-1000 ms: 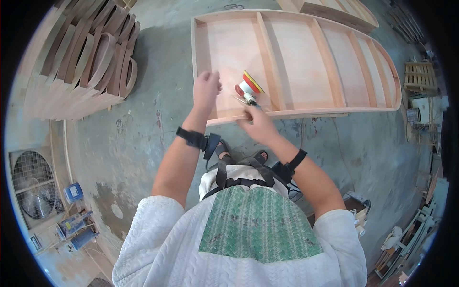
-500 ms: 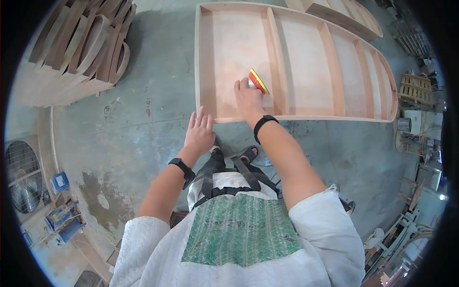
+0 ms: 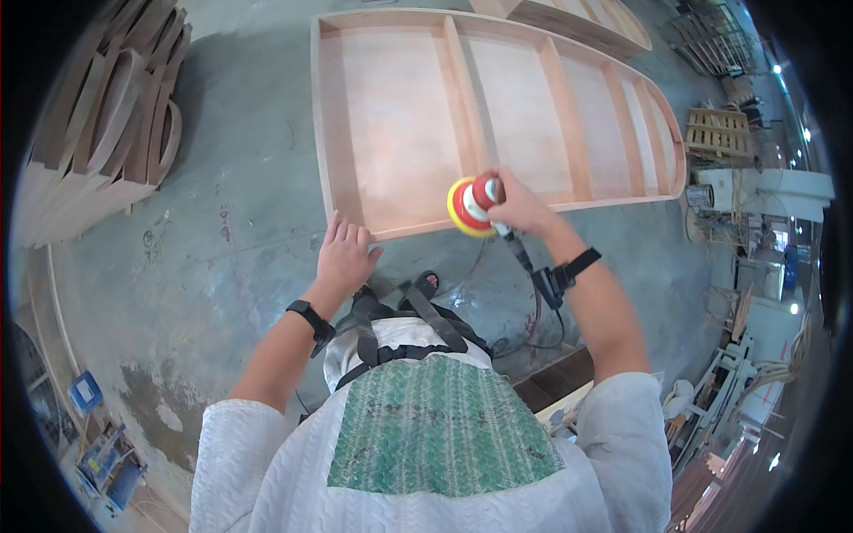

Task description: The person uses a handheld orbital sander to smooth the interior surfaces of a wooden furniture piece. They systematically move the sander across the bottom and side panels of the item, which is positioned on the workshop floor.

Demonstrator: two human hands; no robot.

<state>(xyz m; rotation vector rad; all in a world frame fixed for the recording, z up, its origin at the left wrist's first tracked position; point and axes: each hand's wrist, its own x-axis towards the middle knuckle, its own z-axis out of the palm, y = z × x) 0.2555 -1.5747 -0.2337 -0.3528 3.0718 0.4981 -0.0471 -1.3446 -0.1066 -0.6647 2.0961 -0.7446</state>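
So there's one sander (image 3: 474, 206), red and white with a yellow disc, tilted at the near rim of a big pale wooden frame (image 3: 400, 124); can't tell if they touch. The right hand (image 3: 522, 206) is wrapped tight around it. The left hand (image 3: 346, 256) is loose, fingers extended at the frame's near left corner. I count four dividers (image 3: 566, 120) in there, so five bays. A second frame (image 3: 577, 34) sits just behind. Workshop floor's (image 3: 249, 133) scuffed grey-green, with red marks (image 3: 225, 226) too small to read. Stacked curved wood (image 3: 107, 124) on the left, one slatted pallet (image 3: 718, 133) far right.
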